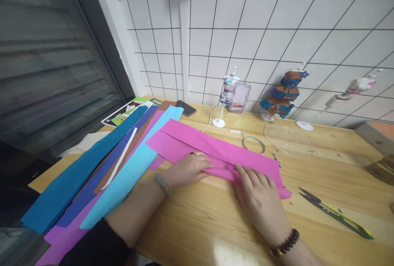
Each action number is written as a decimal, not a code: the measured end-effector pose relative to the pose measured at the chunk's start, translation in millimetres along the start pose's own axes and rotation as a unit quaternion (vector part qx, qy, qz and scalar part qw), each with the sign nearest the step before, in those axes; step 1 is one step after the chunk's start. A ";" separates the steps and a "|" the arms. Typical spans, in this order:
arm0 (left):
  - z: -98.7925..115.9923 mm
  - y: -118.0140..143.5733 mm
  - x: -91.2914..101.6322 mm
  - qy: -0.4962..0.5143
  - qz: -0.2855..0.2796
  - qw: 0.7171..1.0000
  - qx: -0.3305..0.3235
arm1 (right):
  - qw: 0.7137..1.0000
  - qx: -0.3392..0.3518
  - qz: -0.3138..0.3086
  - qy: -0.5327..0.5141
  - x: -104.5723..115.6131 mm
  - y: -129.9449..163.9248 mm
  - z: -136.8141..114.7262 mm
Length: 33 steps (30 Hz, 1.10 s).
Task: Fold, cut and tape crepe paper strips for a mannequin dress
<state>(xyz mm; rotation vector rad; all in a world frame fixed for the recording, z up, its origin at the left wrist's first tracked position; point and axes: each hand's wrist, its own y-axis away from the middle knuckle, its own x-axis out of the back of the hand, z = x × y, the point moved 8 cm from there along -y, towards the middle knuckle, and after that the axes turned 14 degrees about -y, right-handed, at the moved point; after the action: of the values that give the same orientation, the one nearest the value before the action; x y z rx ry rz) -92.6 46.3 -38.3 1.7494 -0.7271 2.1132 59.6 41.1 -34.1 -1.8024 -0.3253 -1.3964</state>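
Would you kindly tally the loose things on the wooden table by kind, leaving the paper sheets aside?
Small dressed mannequin stands: 3
Dark smartphone: 1
Yellow-handled thread snips: 1
Clear tape ring: 1
Total: 6

One head-worn camera looks forward and down, close over the wooden table (215,225).

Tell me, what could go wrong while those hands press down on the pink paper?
The pink paper is thin; both the left hand and right hand press its near folded edge, so a skewed crease or a tear seems possible. The snips lie open-bladed just right of the right hand; a sideways sweep might catch them. The loose coloured strips overhang the table edge and could slide off.
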 end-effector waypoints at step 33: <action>-26.4 7.5 9.1 -0.021 -0.032 0.998 0.055 | 0.995 -0.020 -0.073 -0.063 14.6 78.2 69.7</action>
<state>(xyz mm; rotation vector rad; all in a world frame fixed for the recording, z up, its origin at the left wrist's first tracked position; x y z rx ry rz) -120.2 54.0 -34.2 1.8535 -0.5665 2.1167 162.3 38.1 -59.2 -1.9364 -0.5074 -1.3988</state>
